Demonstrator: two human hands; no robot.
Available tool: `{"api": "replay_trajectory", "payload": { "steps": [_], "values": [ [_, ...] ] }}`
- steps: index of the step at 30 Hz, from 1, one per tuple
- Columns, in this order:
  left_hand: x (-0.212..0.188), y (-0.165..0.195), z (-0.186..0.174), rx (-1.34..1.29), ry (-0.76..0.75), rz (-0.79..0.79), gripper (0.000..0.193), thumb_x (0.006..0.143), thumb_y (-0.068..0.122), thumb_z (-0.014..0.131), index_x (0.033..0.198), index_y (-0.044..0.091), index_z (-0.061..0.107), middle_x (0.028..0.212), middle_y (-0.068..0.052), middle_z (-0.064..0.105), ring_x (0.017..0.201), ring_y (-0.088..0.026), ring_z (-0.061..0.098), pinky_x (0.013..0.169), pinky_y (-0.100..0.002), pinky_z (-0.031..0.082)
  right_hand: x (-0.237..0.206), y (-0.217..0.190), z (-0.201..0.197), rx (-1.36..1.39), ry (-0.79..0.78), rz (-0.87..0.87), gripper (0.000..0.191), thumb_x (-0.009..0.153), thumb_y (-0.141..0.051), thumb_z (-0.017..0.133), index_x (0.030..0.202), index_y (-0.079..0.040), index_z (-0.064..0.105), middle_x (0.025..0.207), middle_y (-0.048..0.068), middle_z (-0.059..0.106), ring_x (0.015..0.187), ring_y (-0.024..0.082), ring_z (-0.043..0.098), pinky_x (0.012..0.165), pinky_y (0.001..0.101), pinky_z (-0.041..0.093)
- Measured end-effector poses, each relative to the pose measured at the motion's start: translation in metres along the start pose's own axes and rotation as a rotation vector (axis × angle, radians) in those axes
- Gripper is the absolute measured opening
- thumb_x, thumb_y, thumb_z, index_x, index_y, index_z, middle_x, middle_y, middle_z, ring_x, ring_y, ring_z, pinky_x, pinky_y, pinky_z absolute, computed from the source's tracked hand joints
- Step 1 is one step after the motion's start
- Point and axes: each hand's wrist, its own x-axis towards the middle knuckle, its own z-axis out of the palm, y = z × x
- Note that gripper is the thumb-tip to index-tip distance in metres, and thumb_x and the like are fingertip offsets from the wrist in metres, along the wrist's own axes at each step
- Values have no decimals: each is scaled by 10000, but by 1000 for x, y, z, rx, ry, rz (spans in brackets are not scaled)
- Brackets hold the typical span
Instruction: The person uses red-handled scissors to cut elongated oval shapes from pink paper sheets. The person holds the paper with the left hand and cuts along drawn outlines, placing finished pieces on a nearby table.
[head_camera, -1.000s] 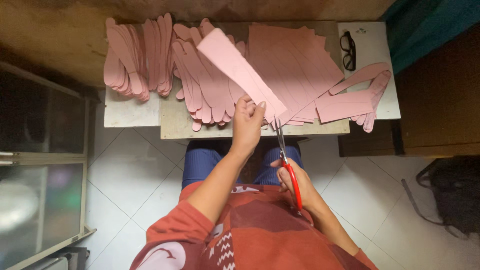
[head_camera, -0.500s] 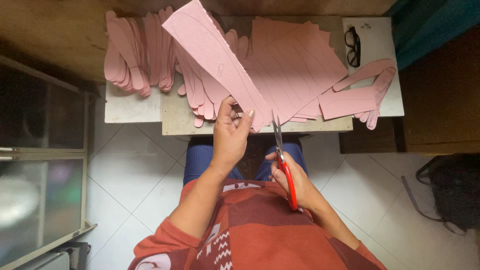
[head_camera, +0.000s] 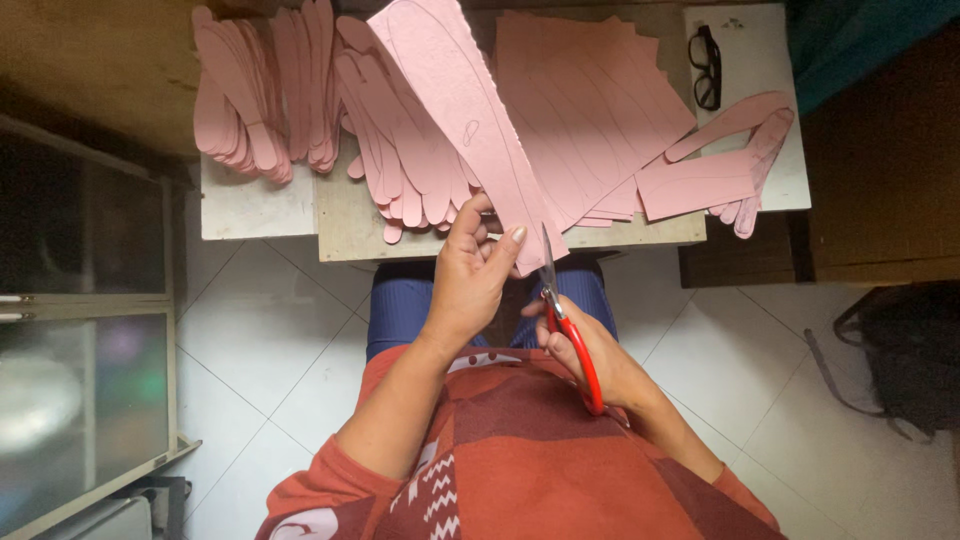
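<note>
My left hand (head_camera: 470, 275) grips the near end of a long pink strip (head_camera: 460, 110) with a shoe-sole outline drawn on it, holding it up over the table edge. My right hand (head_camera: 590, 355) holds red-handled scissors (head_camera: 565, 320), whose blades meet the strip's lower right edge next to my left thumb. Both hands are above my lap, just in front of the table.
The small table (head_camera: 350, 235) carries piles of cut pink sole shapes (head_camera: 270, 90), a stack of marked pink sheets (head_camera: 590, 110) and pink offcuts (head_camera: 720, 165). Black glasses (head_camera: 706, 68) lie at the far right. A glass cabinet (head_camera: 80, 330) stands left, a dark bag (head_camera: 900, 350) right.
My left hand has raised and turned the pink strip more upright, away from me. The scissors have moved along its right edge, close by my left thumb.
</note>
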Motion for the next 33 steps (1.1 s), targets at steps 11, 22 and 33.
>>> {"api": "replay_trajectory", "payload": {
  "steps": [11,22,33],
  "values": [
    [-4,12,-1,-8,-47,-29,471,1025,63,622,1468,58,464,1094,-51,688,839,-35,635,641,-179,502,-4,-17,1,28,-10,-39,788,966,-731,437,1250,-4,541,848,10,503,717,115,481,637,267,453],
    [-7,13,2,-40,-56,-23,491,1030,87,626,1479,57,431,1093,-76,670,868,-64,653,645,-194,533,-11,-31,9,-2,131,35,746,942,-757,418,1021,-26,545,754,39,518,678,143,515,623,297,481],
    [-10,17,0,-25,-46,0,467,1031,89,631,1460,52,450,1098,-71,652,857,-68,660,646,-199,538,-14,-39,8,-24,153,113,493,1002,-539,487,845,-73,523,600,-8,498,534,99,498,486,263,439]
  ]
}}
